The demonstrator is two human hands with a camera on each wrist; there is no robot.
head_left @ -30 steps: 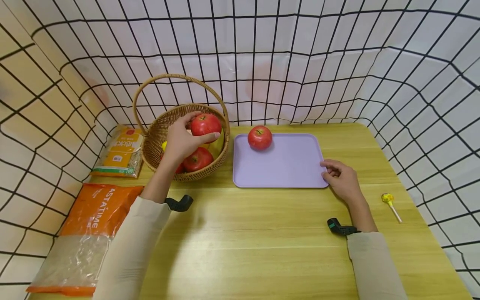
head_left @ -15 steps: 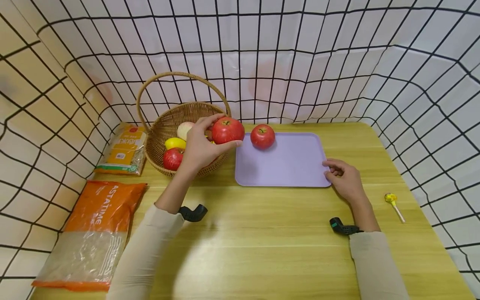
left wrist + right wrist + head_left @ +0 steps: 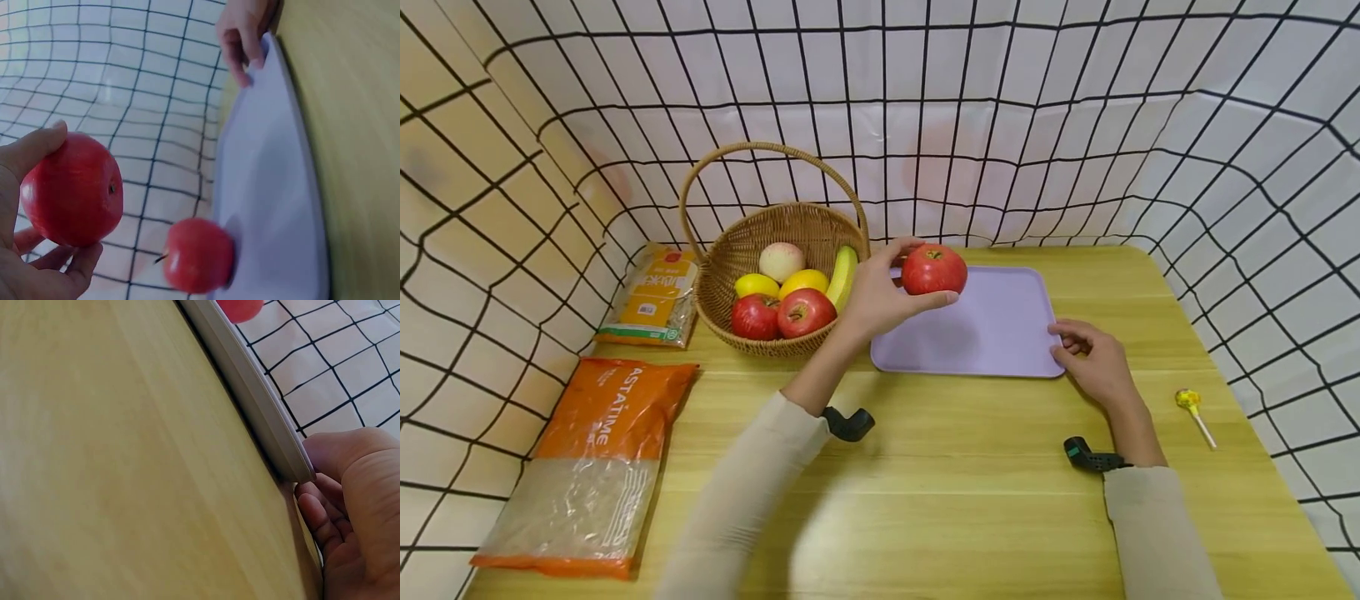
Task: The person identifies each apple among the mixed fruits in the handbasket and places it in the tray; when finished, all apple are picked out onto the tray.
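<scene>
My left hand [image 3: 880,296] grips a red apple [image 3: 934,269] between thumb and fingers, above the left part of a pale purple tray [image 3: 985,350]. The left wrist view shows a second red apple [image 3: 199,255] resting on the tray near its back left corner; the held apple and hand hide it in the head view. At the tray's right end, my right hand [image 3: 1097,362] pinches the rim, its thumb on the upper edge and the fingers curled beneath, as the right wrist view shows. A wicker basket [image 3: 730,250] of fruit stands left of the tray.
Inside the basket are two red apples [image 3: 806,312], a peach [image 3: 781,262], yellow fruits [image 3: 756,285] and a banana [image 3: 842,279]. Its tall handle [image 3: 775,147] arches upward. Two packaged bags [image 3: 647,296] lie at the left. A lollipop [image 3: 1187,402] lies at the right. Gridded cloth [image 3: 955,117] walls the table.
My left hand has lifted the apple out of the basket and carried it right, over the tray. The right hand stays at the tray's rim.
</scene>
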